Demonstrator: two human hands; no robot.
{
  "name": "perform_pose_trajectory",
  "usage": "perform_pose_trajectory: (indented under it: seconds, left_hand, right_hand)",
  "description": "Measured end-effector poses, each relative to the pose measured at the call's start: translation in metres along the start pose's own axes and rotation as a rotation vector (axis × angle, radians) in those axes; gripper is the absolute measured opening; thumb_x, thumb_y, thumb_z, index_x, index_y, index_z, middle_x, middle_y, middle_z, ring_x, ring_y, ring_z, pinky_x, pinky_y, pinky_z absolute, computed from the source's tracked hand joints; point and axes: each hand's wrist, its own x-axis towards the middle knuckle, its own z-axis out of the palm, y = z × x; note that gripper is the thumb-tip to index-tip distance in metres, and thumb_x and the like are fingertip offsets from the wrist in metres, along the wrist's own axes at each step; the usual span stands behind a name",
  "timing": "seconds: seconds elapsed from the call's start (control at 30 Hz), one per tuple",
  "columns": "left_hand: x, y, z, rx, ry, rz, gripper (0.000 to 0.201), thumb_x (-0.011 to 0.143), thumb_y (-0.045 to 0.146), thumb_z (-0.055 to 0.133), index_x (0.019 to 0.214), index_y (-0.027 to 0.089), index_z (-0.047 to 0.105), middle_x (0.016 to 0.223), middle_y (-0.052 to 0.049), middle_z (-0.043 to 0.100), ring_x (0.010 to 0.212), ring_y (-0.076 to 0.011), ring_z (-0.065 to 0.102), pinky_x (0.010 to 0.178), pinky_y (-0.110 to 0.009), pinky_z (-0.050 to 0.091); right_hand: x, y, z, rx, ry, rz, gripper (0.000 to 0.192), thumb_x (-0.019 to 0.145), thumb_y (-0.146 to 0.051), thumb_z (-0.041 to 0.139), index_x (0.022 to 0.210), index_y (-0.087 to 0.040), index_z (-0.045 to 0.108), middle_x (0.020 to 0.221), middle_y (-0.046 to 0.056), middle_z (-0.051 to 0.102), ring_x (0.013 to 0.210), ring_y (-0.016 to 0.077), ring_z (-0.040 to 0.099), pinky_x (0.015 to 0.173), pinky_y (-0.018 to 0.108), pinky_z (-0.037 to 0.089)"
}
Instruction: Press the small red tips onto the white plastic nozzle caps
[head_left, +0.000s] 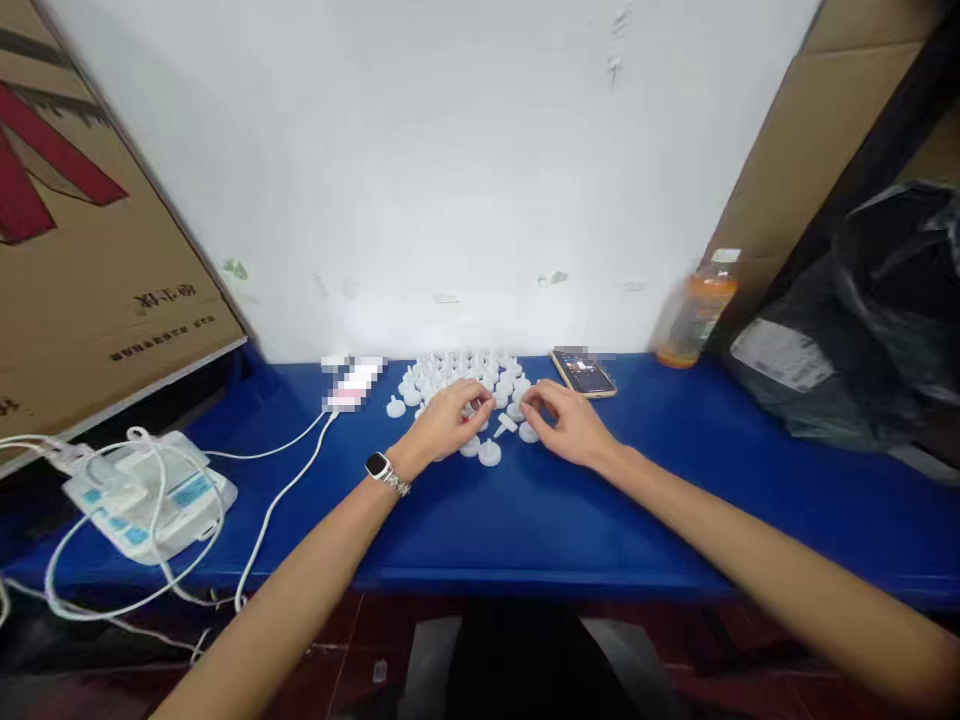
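A cluster of small white plastic caps with pointed nozzles [442,375] stands on the blue table against the white wall. My left hand [450,418], wearing a watch [379,466] at the wrist, is at the cluster's front with thumb and fingers curled together. Across from it, my right hand [570,425] has thumb and index finger in a pinch at the cluster's right edge. Whatever either pinch holds is too small to make out. Between the hands, one nozzle cap [506,425] lies tipped over, and another cap [490,453] sits upright nearer me.
A phone [583,373] lies behind my right hand, and an orange-labelled bottle [697,310] stands farther right near a black plastic bag [862,320]. At left are a white power strip [150,500] with looped cables, a charging device [356,383] and a cardboard box [97,250].
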Motion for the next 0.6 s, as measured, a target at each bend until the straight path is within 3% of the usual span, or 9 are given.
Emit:
perform_pose_trajectory:
  seconds: [0.27, 0.6]
  left_hand:
    - [-0.008, 0.001, 0.011, 0.100, -0.025, 0.081, 0.022, 0.100, 0.030, 0.046, 0.086, 0.019, 0.061, 0.082, -0.003, 0.062, 0.080, -0.0167, 0.056, 0.077, -0.031, 0.044]
    - [-0.010, 0.000, 0.008, 0.060, -0.038, 0.028, 0.026, 0.100, 0.033, 0.044, 0.085, 0.019, 0.060, 0.083, -0.002, 0.062, 0.078, -0.0156, 0.056, 0.074, -0.030, 0.044]
  right_hand:
    - [-0.005, -0.014, 0.004, 0.028, 0.005, 0.030, 0.008, 0.092, -0.023, 0.055, 0.087, -0.021, 0.060, 0.084, 0.002, 0.059, 0.072, 0.0146, 0.055, 0.069, 0.028, 0.043]
    - [-0.007, -0.017, 0.004, 0.027, -0.022, 0.057, 0.007, 0.091, -0.023, 0.056, 0.087, -0.021, 0.062, 0.085, 0.001, 0.058, 0.073, 0.0139, 0.055, 0.068, 0.028, 0.042]
